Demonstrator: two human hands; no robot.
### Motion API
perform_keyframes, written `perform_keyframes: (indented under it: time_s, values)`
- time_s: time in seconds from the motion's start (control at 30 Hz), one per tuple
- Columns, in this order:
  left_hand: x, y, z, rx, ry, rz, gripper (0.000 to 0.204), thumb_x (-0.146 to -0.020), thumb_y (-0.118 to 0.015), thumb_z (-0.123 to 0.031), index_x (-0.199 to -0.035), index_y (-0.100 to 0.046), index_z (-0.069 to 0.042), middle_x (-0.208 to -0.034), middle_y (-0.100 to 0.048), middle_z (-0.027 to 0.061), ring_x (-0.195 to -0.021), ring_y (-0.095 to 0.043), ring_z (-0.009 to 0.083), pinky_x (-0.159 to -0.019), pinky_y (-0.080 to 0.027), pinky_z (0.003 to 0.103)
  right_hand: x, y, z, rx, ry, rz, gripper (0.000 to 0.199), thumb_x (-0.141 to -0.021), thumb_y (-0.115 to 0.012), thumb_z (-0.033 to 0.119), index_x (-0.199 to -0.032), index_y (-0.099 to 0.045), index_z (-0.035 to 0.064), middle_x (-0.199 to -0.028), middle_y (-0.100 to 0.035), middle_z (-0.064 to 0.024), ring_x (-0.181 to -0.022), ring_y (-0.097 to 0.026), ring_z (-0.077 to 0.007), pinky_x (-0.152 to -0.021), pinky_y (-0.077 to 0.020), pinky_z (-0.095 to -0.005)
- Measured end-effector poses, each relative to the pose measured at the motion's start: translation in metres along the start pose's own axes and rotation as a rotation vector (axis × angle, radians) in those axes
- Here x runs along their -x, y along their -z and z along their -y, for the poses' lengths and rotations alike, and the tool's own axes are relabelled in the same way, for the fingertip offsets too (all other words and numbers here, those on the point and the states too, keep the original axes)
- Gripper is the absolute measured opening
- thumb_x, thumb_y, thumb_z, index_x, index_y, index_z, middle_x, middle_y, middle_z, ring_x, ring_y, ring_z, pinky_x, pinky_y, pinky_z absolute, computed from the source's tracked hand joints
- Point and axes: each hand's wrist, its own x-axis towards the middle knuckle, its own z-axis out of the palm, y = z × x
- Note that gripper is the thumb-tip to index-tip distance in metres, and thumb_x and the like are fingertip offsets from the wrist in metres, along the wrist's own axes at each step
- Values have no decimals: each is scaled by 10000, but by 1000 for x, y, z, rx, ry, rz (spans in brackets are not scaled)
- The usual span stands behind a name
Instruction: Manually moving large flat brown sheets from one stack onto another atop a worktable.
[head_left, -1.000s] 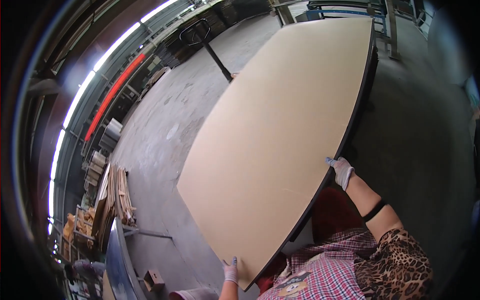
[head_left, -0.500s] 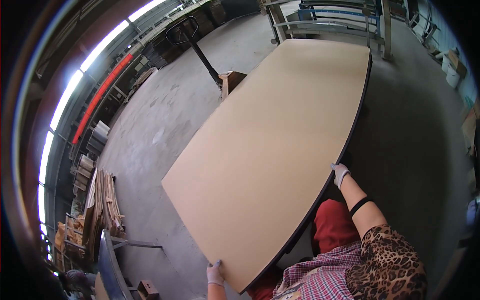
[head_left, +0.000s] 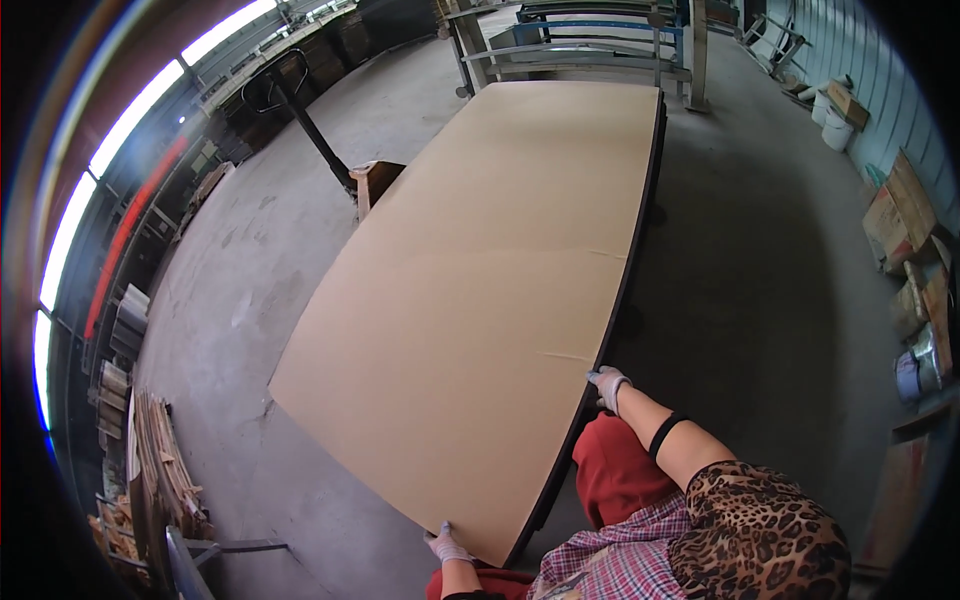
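A large tan sheet (head_left: 440, 290), looking like cardboard, stretches away from me over a dark-edged slab or stack. Two short creases mark its top near the right edge. At the near edge my left hand (head_left: 447, 546), in a pale glove, grips the sheet close to its corner, thumb on top and the other fingers mostly hidden below. My gloved right hand (head_left: 608, 388) is closed on the long right edge, just beyond my red-clad knee. How much of the dark layer beneath lies in its grasp is hidden.
A pallet jack handle (head_left: 315, 135) rises left of the sheet beside a wooden block (head_left: 376, 184). Beyond the far end stands a metal frame (head_left: 590, 65). Wood strips (head_left: 165, 455) lie at the left; white buckets (head_left: 836, 128) and cardboard pieces (head_left: 895, 225) line the right wall.
The view has shifted, so the sheet sits further left. Both hands keep their edge grips, the left now nearer the corner. Two creases have appeared near the right edge.
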Motion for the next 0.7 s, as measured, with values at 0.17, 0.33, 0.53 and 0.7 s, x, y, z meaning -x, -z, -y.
perform_keyframes:
  time_s: [0.17, 0.33, 0.53, 0.7]
  values:
    - [9, -17, 22, 57, -120, -33, 628, -694, -638, 56, -1226, -327, -65, -1180, -469, 125, -1018, -480, 257, -845, -414, 377, 13, 7, 12, 7, -28, -29, 398, -845, -510, 248, -1191, -400, 83, -1247, -391, -158, -1125, -403, -339, -836, -411, -525]
    - [-22, 15, 35, -263, -90, 4, 725, -679, -672, -52, -1275, -261, -37, -1197, -459, 162, -1056, -472, 296, -901, -382, 354, 6, -5, 6, 178, 102, -68, 290, -800, -568, 280, -968, -528, 46, -907, -561, -142, -785, -556, -284, -657, -474, -455]
    - [20, 40, -39, -187, -112, 41, 778, -695, -701, -126, -1312, -233, -45, -1265, -390, 173, -1138, -418, 270, -913, -384, 320, 34, -17, -12, -50, 232, -97, 290, -825, -529, 285, -1039, -509, 90, -926, -589, -114, -780, -573, -213, -591, -454, -332]
    - [141, 204, -83, 152, -313, 76, 588, -772, -634, -118, -1278, -334, -114, -1239, -433, 134, -1111, -448, 267, -895, -408, 339, 55, -12, 0, -179, 397, 223, 182, -805, -511, 271, -834, -566, 100, -757, -567, -5, -687, -529, -132, -592, -420, -277]
